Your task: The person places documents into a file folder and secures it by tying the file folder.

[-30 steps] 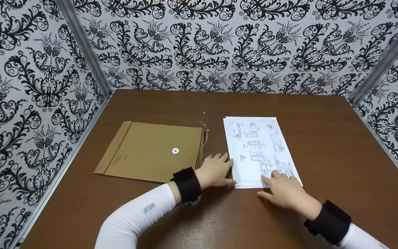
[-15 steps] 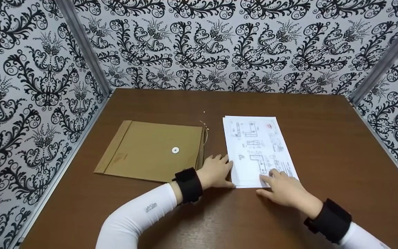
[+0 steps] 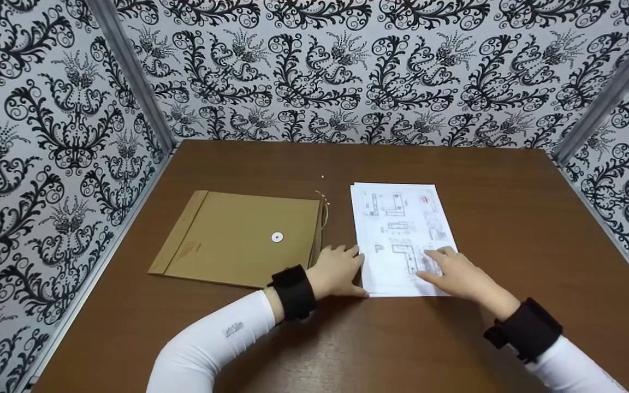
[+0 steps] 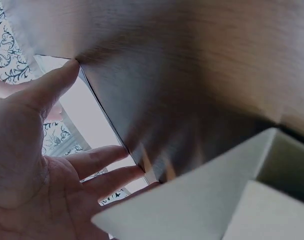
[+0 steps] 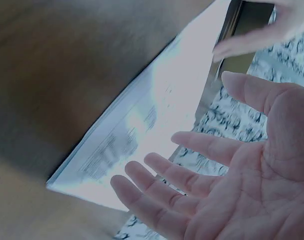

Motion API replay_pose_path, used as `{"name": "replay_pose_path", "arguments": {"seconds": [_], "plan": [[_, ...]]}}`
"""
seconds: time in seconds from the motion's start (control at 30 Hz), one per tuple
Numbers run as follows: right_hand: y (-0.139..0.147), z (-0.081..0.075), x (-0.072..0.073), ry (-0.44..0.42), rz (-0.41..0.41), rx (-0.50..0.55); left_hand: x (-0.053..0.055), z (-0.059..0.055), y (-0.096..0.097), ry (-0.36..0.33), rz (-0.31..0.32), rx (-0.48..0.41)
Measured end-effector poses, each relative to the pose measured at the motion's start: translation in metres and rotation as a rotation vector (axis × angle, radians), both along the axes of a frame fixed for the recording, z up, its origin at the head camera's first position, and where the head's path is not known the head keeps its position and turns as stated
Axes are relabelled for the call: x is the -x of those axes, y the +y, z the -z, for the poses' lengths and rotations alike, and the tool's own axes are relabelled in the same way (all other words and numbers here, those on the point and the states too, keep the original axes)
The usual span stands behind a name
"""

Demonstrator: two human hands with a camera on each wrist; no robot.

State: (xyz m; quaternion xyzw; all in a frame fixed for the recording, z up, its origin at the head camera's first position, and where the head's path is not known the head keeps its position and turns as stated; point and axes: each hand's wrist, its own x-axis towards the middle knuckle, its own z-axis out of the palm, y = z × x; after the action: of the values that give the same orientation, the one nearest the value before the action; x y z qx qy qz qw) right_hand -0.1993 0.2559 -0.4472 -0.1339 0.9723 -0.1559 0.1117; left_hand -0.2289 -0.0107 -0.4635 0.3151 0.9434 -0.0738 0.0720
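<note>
Left hand (image 3: pixel 339 273) relaxed, grasping nothing, fingertips and thumb against the 9 o'clock edge of the papers (image 3: pixel 393 234), so it's snug to them. Right hand (image 3: pixel 459 274) also empty, fingers spread over their 4-to-5 o'clock corner; can't tell contact from here. Long axis roughly 12-to-6. Brown envelope (image 3: pixel 238 232) at left hand's 10 o'clock.

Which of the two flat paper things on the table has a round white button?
The brown envelope, lying left of the white papers. It has the button; the papers show printed drawings and no button.
</note>
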Motion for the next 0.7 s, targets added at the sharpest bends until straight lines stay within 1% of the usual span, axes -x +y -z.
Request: {"name": "replay_pose_path", "arguments": {"seconds": [0.13,0.27,0.47,0.7], "plan": [[0.011,0.003,0.011,-0.009,0.032,0.054,0.0,0.0,-0.003,0.004,0.004,0.003],[0.02,0.005,0.017,-0.034,0.058,0.098,-0.001,-0.003,-0.006,-0.008,0.004,0.002],[0.027,0.005,0.024,-0.044,0.098,0.12,-0.001,-0.005,-0.008,-0.02,0.009,0.015],[0.035,0.001,0.029,-0.084,0.129,0.156,-0.002,-0.004,-0.009,0.014,0.011,0.018]]}}
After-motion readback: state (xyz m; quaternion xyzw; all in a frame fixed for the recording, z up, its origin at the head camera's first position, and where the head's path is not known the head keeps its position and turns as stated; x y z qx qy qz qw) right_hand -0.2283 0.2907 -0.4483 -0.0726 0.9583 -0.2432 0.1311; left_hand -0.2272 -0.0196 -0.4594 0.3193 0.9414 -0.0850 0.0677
